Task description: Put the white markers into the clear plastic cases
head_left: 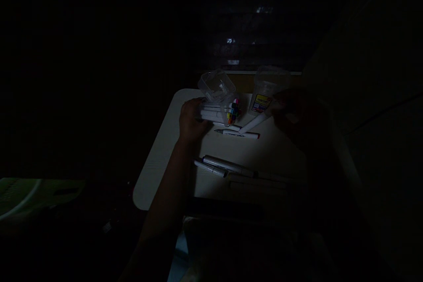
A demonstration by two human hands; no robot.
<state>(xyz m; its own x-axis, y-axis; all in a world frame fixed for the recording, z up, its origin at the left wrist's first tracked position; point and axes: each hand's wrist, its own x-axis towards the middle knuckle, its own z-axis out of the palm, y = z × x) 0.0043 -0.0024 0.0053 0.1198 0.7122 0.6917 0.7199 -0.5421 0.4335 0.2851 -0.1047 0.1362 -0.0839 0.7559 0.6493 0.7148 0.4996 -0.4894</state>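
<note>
My left hand (pixel 191 121) is wrapped round a clear plastic marker box (pixel 216 108) that lies on its side, filled with white markers whose coloured ends (pixel 234 112) face right. Its clear lid (pixel 216 84) stands open at the back. In deep shadow, my right hand (pixel 291 110) grips a white marker (pixel 256 122), slanting down to the left. Just below the box lies a white marker with a red end (pixel 243 134), with another partly behind it. Nearer to me, several more white markers (pixel 228 165) lie on the table, some of them hardly visible in the dark.
A clear plastic container (pixel 261 92) with a yellow label stands at the back right of the small white table (pixel 155 158). Beyond the table's left edge, a green object (pixel 39 194) shows low down. Most of the surroundings are too dark to make out.
</note>
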